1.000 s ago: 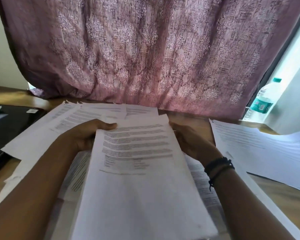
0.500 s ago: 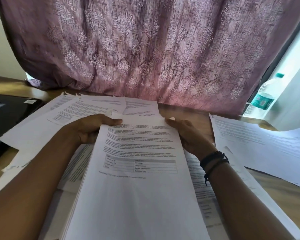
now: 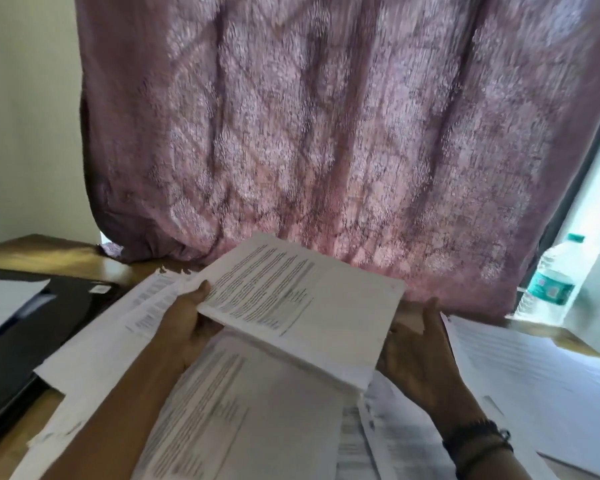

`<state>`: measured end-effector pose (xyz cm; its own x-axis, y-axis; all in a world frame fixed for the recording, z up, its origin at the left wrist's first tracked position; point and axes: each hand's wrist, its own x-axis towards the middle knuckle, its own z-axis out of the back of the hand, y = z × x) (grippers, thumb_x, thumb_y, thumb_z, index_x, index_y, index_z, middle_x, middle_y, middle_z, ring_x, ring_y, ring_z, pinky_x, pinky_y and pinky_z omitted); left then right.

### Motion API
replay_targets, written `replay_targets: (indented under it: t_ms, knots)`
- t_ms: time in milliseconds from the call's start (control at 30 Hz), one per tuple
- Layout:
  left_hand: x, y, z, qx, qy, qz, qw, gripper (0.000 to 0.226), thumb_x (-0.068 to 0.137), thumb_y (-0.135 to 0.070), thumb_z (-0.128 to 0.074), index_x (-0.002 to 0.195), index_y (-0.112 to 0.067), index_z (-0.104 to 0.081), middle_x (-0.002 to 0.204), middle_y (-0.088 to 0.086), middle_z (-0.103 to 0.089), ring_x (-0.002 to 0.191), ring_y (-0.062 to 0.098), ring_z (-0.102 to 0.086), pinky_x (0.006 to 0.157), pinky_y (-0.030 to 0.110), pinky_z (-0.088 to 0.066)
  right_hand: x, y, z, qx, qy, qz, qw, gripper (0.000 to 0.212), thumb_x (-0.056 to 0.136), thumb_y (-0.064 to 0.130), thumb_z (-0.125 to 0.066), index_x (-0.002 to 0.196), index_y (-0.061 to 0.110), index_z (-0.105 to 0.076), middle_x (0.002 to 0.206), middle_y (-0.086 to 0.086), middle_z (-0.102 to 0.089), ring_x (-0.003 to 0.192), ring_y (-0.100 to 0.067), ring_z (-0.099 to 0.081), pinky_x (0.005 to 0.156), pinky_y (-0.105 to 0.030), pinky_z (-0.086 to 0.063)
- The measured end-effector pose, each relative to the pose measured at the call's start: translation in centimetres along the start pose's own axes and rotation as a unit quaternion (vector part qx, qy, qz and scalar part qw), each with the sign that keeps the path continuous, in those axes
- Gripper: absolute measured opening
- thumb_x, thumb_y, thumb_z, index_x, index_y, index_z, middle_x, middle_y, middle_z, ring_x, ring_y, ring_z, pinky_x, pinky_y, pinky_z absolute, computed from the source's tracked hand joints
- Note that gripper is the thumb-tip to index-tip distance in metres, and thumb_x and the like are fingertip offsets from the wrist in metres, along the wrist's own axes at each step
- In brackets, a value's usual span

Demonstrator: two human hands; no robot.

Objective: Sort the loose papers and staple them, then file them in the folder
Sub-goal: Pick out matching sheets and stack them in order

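Note:
My left hand (image 3: 187, 323) grips the left edge of a thick stack of printed papers (image 3: 312, 306), thumb on top. The stack is lifted off the table and turned slantwise, its far corner raised toward the curtain. My right hand (image 3: 418, 351) is at the stack's right edge with its fingers reaching under the paper and its thumb raised clear of it. Another printed sheaf (image 3: 243, 410) lies below the stack, on more loose sheets (image 3: 94, 351) spread over the wooden table. A black folder (image 3: 25, 344) lies at the left with a white sheet on it.
More white sheets (image 3: 534, 379) lie at the right of the table. A plastic water bottle (image 3: 551, 282) stands at the far right by the window. A mauve patterned curtain (image 3: 326, 133) hangs just behind the table. Bare table wood (image 3: 49, 251) shows at the far left.
The stack has been lifted from lying flat toward me and rotated, its top edge swinging to the left. My right hand slid from the top corner to the stack's right edge. The camera tilted upward.

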<state>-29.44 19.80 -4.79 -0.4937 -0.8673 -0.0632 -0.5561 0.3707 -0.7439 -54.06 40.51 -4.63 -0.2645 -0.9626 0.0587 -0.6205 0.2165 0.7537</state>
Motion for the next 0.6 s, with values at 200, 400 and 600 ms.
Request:
replay_targets:
  t_ms: [200, 400, 600]
  knots:
    - [-1.6, 1.4, -2.4, -0.003, 0.05, -0.065, 0.997, 0.028, 0.096, -0.008, -0.045, 0.092, -0.012, -0.072, 0.086, 0.004, -0.076, 0.076, 0.016, -0.073, 0.058, 0.03, -0.06, 0.3, -0.7, -0.7, -0.325, -0.076, 0.082, 0.939, 0.062, 0.069, 0.012, -0.085, 0.124, 0.004, -0.057, 0.115, -0.018, -0.069, 0.1, -0.031, -0.069, 0.074, -0.036, -0.059]
    - [-0.6, -0.4, -0.7, 0.181, 0.093, -0.081, 0.976, 0.02, 0.09, -0.026, -0.063, 0.101, -0.011, -0.069, 0.104, 0.01, -0.071, 0.084, 0.027, -0.069, 0.07, 0.038, -0.056, -0.7, 1.8, -0.3, -0.445, -0.182, 0.185, 0.857, 0.057, 0.063, 0.023, -0.088, 0.112, 0.009, -0.064, 0.096, -0.004, -0.074, 0.085, -0.022, -0.072, 0.065, -0.028, -0.058]
    - [-0.5, 0.1, -0.8, 0.395, 0.048, -0.213, 0.892, 0.021, 0.091, -0.008, -0.059, 0.104, -0.023, -0.066, 0.085, -0.021, -0.073, 0.087, 0.007, -0.072, 0.079, 0.025, -0.058, 0.2, 1.7, -0.6, -0.594, -0.269, 0.285, 0.702, 0.05, 0.077, 0.025, -0.079, 0.122, 0.014, -0.059, 0.101, 0.005, -0.064, 0.083, -0.007, -0.061, 0.071, -0.028, -0.054]
